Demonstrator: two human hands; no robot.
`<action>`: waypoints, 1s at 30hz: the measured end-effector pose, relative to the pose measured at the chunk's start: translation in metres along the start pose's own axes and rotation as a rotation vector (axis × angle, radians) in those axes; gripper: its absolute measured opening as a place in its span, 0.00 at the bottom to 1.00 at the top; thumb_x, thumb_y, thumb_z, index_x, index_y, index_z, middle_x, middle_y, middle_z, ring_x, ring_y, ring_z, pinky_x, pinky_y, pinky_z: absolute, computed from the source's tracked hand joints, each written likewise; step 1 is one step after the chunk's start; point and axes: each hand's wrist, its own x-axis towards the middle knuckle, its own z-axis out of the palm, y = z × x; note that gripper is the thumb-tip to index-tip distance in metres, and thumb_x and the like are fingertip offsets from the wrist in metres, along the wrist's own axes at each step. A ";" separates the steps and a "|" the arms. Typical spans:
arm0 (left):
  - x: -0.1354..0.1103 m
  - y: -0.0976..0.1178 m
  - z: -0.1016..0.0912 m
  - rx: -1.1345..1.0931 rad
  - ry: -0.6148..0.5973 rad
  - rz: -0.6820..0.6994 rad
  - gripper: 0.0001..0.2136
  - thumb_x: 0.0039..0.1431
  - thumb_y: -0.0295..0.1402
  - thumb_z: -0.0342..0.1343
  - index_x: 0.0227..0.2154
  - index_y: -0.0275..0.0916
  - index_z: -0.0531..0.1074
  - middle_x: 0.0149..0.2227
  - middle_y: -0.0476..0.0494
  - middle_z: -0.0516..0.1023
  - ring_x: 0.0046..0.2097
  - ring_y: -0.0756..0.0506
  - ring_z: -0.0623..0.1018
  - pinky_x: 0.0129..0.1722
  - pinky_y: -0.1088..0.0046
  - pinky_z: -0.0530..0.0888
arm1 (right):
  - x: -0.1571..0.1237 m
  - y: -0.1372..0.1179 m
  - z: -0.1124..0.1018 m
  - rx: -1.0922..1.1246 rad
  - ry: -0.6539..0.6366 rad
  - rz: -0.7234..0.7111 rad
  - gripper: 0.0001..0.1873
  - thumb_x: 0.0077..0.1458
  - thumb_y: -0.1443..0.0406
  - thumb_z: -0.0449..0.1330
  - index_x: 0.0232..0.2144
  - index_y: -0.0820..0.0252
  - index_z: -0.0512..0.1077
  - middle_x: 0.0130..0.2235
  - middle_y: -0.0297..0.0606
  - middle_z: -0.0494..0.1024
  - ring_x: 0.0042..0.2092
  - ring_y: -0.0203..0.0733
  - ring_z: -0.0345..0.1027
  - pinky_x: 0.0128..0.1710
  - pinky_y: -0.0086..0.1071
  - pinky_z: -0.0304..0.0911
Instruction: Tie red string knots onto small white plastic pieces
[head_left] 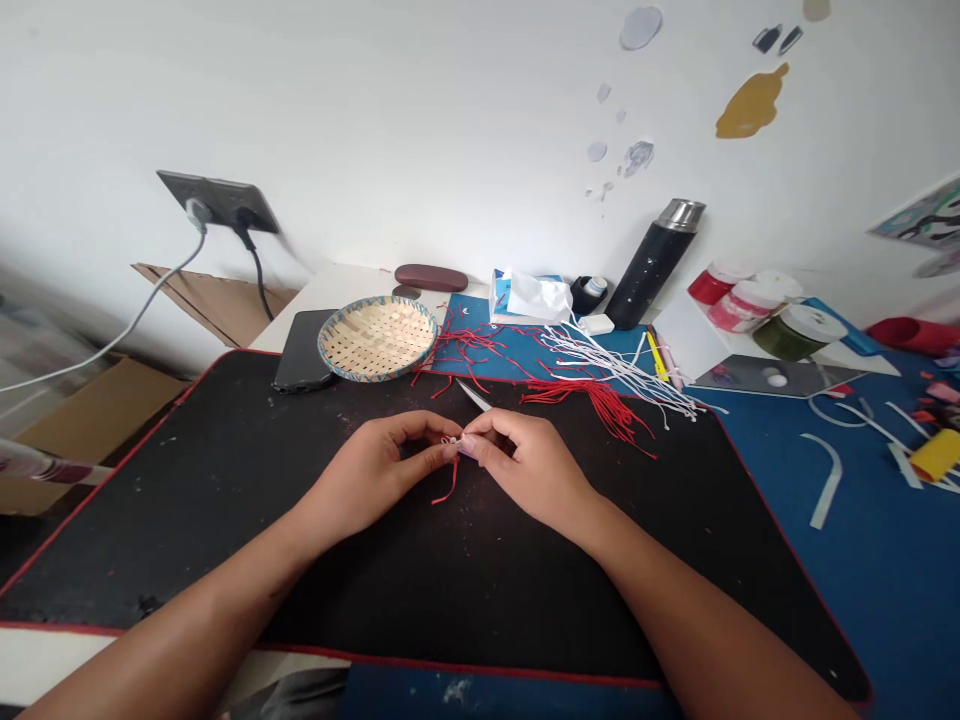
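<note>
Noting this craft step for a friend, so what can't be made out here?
In the head view:
- The fingers of the left hand and right hand hide most of the small pale piece.
- They also hide where the red cord runs.
- The right edge cuts off the yellow piece.
- Blur hides the object at the left edge.
</note>
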 end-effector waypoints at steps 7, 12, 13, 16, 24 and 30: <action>0.004 -0.002 -0.001 -0.194 -0.092 -0.129 0.14 0.60 0.44 0.65 0.41 0.38 0.81 0.34 0.45 0.83 0.35 0.45 0.78 0.37 0.69 0.73 | 0.000 0.000 0.000 0.020 0.009 -0.018 0.05 0.65 0.67 0.63 0.36 0.57 0.79 0.34 0.31 0.83 0.34 0.35 0.74 0.34 0.28 0.63; 0.003 -0.001 0.001 -0.198 -0.089 -0.135 0.12 0.60 0.43 0.66 0.35 0.37 0.80 0.33 0.45 0.82 0.34 0.46 0.77 0.37 0.70 0.72 | 0.001 0.001 0.001 0.043 0.011 -0.028 0.05 0.65 0.67 0.63 0.38 0.57 0.80 0.35 0.32 0.84 0.35 0.35 0.76 0.35 0.28 0.65; 0.003 -0.001 0.001 -0.226 -0.089 -0.137 0.13 0.60 0.43 0.66 0.35 0.37 0.80 0.33 0.45 0.82 0.34 0.46 0.77 0.37 0.70 0.72 | 0.001 0.001 0.001 0.047 0.021 -0.030 0.05 0.65 0.66 0.63 0.38 0.57 0.80 0.35 0.32 0.84 0.35 0.35 0.75 0.35 0.28 0.65; 0.004 -0.001 0.001 -0.350 -0.091 -0.157 0.14 0.60 0.45 0.66 0.36 0.37 0.79 0.31 0.45 0.83 0.32 0.47 0.76 0.34 0.71 0.71 | 0.001 0.002 0.001 0.052 0.073 -0.041 0.04 0.65 0.66 0.63 0.39 0.57 0.80 0.32 0.31 0.82 0.32 0.35 0.73 0.33 0.27 0.64; 0.004 -0.003 0.004 -0.539 -0.136 -0.224 0.14 0.59 0.43 0.68 0.35 0.35 0.80 0.31 0.42 0.83 0.30 0.48 0.76 0.32 0.73 0.70 | -0.003 0.002 0.001 -0.080 0.143 -0.138 0.03 0.63 0.68 0.64 0.38 0.55 0.79 0.32 0.31 0.81 0.32 0.35 0.72 0.34 0.28 0.63; 0.003 -0.004 0.004 -0.610 -0.143 -0.269 0.14 0.56 0.41 0.70 0.34 0.34 0.81 0.31 0.42 0.83 0.30 0.48 0.76 0.32 0.73 0.70 | -0.003 0.002 0.003 -0.160 0.145 -0.187 0.02 0.64 0.67 0.64 0.37 0.56 0.77 0.31 0.31 0.80 0.30 0.35 0.70 0.33 0.29 0.62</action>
